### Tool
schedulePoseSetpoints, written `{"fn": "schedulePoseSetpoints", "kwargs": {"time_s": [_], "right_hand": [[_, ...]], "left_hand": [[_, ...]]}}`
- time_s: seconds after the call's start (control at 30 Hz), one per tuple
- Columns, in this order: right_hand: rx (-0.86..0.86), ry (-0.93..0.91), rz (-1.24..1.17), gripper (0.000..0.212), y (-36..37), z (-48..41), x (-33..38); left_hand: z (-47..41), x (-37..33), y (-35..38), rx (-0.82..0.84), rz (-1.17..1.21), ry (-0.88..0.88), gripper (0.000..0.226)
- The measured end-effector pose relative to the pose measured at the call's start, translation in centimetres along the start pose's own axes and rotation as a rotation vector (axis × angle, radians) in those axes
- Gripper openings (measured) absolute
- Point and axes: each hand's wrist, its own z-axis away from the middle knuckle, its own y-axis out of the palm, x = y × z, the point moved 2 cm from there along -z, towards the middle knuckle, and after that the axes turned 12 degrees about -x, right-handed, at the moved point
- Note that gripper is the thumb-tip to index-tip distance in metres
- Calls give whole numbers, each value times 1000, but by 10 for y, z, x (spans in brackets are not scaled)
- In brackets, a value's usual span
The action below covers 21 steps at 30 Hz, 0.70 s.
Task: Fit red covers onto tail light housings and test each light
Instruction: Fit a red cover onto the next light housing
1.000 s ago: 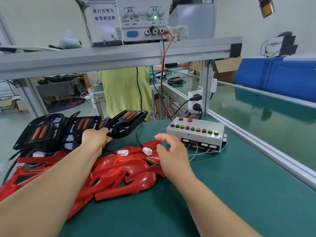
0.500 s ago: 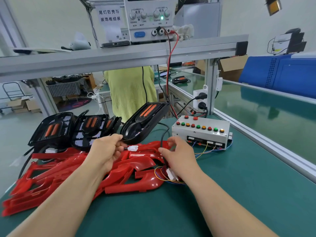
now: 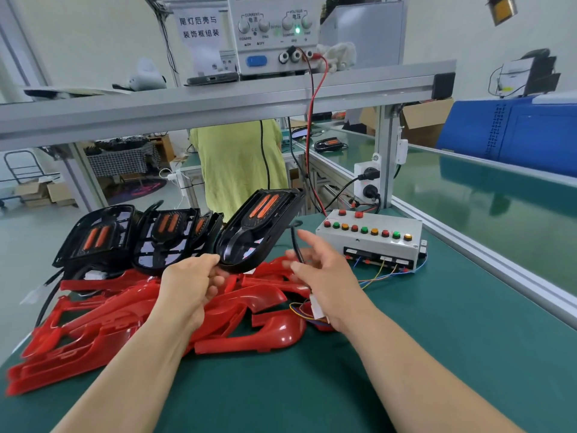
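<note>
Wide green bench top (image 3: 421, 354) fills the view, and an aluminium shelf rail (image 3: 218, 98) runs across above it. Up on that shelf sits a white power supply (image 3: 271, 35), its dials marked CURRENT and VOLTAGE with COARSE and FINE beneath, ON and OFF by the switch, and a green lamp lit. Beside it on the left hangs a paper sign (image 3: 201, 28) reading 尾灯后壳与装饰框组装. Behind the bench stands a person in a yellow-green top (image 3: 237, 164). Down on the mat, a big jumbled pile of red covers (image 3: 118, 320) sprawls over the left side, and a row of black tail light housings (image 3: 100, 235) leans at the back of it, orange strips showing. One more housing (image 3: 259, 226) is up in the air — tilted, wide end high, just above the pile — with the left hand (image 3: 190, 282) pinching its lower edge, thumb on top. To the right sits the grey test box (image 3: 371, 239), a line of red, green and amber buttons along its lid and coloured wires trailing from the front. The right hand (image 3: 324, 276) hovers between housing and box, fingers loosely spread and gripping nothing I can make out — it is blurred. A black cable (image 3: 295, 242) drops past its fingertips; a white connector (image 3: 317, 306) lies under the wrist.
</note>
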Motion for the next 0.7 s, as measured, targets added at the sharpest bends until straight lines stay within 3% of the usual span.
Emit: {"fn": "schedulePoseSetpoints", "kwargs": {"time_s": [0.1, 0.2, 0.33, 0.53, 0.7], "right_hand": [[151, 14, -157, 58, 6, 5, 1], [220, 39, -265, 44, 12, 6, 1], [160, 188, -411, 44, 12, 3, 6], [58, 180, -392, 27, 3, -4, 7], [206, 213, -593, 33, -8, -5, 22]], "left_hand": [[6, -1, 2, 21, -8, 23, 16], [17, -3, 7, 41, -19, 75, 17], [34, -6, 15, 81, -46, 171, 17], [46, -5, 21, 161, -78, 218, 17], [32, -11, 12, 212, 41, 92, 49]]}}
